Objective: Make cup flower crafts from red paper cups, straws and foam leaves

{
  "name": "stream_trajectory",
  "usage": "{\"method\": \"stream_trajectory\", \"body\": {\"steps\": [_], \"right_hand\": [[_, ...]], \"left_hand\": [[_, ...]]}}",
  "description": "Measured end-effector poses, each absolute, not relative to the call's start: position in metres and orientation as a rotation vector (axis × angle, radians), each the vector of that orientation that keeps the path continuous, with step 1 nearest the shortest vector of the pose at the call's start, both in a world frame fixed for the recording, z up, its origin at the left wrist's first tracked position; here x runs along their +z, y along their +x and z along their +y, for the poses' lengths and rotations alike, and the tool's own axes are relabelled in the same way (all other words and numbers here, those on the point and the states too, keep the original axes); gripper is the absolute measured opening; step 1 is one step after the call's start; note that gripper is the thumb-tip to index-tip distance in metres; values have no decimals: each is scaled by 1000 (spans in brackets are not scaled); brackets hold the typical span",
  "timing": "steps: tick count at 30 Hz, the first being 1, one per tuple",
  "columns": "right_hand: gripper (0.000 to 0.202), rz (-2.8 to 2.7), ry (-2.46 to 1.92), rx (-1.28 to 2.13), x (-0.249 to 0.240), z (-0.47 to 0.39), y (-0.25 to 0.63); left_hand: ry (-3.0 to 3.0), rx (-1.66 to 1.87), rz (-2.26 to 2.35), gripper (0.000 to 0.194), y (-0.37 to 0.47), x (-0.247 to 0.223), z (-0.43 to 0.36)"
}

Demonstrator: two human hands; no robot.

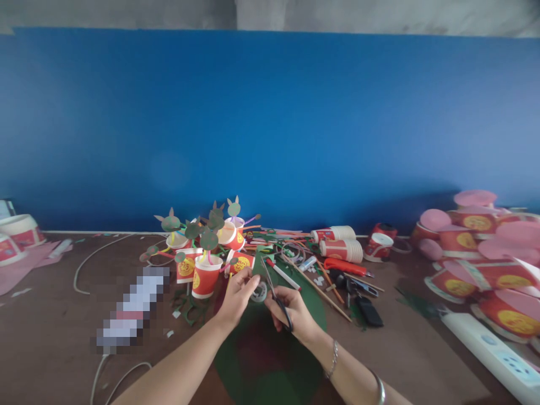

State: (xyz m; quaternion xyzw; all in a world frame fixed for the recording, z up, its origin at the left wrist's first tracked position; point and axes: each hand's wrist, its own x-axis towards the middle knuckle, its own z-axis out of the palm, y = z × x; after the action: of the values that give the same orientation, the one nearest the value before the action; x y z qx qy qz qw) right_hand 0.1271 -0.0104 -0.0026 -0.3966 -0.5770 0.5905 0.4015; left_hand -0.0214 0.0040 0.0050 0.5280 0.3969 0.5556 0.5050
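Observation:
Near the centre, my left hand (241,293) has its fingers closed at the left side of a small roll of clear tape (260,292). My right hand (290,312) holds black-handled scissors (287,322), whose blades point up and away beside the roll. Below both hands lies dark green paper (274,365). A red and white marker (287,277) rests just beyond the scissors. Red paper cups (206,278) with green paper animal heads stand to the left of my left hand.
Stacked cups (341,251), an orange cutter (345,266), a wooden stick (323,293) and a black object (369,311) lie right of centre. Pink-decorated cups (459,243) and a white power strip (491,349) are far right. A pixelated object (137,306) lies left.

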Motion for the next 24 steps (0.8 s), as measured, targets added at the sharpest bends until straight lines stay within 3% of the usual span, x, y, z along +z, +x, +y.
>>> {"method": "stream_trajectory", "body": {"steps": [24], "right_hand": [[35,-1471,-978,1507,-2,-11,127]], "left_hand": [[1279,1366,1005,33,-19,5,3]]}}
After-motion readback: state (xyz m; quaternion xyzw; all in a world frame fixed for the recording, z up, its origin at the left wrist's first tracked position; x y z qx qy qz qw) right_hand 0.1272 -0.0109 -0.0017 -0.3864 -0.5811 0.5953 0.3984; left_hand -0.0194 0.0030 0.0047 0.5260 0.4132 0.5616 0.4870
